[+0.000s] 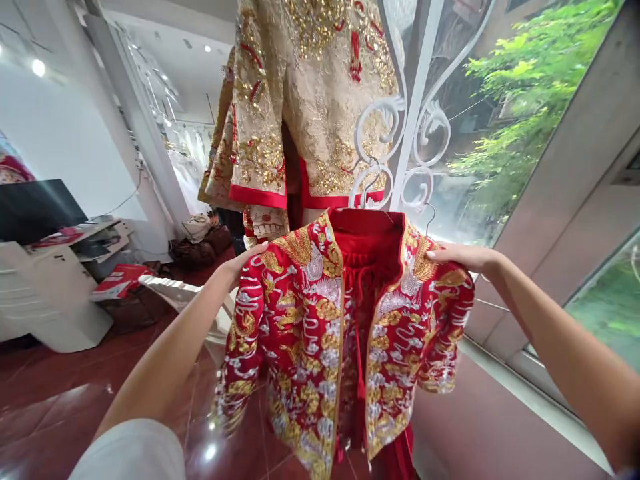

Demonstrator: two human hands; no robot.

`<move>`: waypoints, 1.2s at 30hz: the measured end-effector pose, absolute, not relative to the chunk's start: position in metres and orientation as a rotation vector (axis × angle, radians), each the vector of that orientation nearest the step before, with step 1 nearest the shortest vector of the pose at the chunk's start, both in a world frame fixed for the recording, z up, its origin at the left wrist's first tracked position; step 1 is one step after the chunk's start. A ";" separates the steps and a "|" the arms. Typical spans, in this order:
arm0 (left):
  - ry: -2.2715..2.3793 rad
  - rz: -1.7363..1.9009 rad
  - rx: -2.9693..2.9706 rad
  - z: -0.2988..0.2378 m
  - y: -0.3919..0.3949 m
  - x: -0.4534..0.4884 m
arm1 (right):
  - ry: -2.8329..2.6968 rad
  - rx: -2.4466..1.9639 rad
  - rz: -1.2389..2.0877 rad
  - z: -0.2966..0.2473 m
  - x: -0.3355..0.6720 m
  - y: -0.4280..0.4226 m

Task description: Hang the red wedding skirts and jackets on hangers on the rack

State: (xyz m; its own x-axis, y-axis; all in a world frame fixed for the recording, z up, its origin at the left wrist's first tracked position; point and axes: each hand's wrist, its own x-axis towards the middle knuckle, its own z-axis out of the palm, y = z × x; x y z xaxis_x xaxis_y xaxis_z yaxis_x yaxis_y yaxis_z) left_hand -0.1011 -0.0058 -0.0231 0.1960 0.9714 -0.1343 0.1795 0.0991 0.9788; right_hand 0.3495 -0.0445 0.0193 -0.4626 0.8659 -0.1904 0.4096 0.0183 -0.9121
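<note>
Fingers [443,252], lightly curled, grip red embroidered jacket [300,340] shoulders.

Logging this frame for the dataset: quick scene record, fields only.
left hand: on one shoulder of the red gold-embroidered jacket
right hand: on the jacket's other shoulder
above collar: wire hanger hook
behind: cream gold-embroidered garment beside white scrollwork stand
floor: glossy red tile
</note>
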 end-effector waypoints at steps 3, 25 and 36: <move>1.368 1.062 1.628 -0.026 -0.022 -0.096 | -1.933 -1.431 1.109 0.012 0.348 -0.048; 2.082 1.105 2.495 -0.152 -0.161 0.051 | -1.466 -1.645 -0.680 -0.134 0.237 -0.111; 1.979 0.766 2.430 -0.150 -0.177 0.109 | -1.538 -1.179 0.056 -0.133 0.228 -0.154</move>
